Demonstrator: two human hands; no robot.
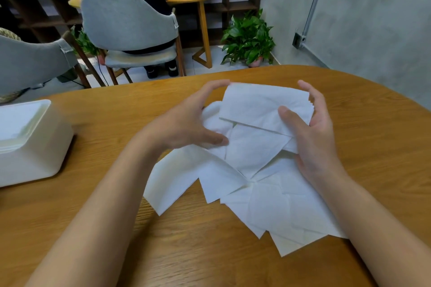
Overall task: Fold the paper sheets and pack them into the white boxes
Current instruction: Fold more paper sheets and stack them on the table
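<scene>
Head view is showing a folded stack of paper sheets point(258, 105) being held just above the loose sheets point(268, 205) on the wooden table point(112, 193). The right hand point(312, 137) is pinching its right end, thumb on top, while the left hand point(186, 123) is cupping the left edge; whether it is gripping, I cannot tell. Light, limp and easily creased, the stack is likely needing gentle support at both short ends while travelling to the white box point(35, 147) at the left.
</scene>
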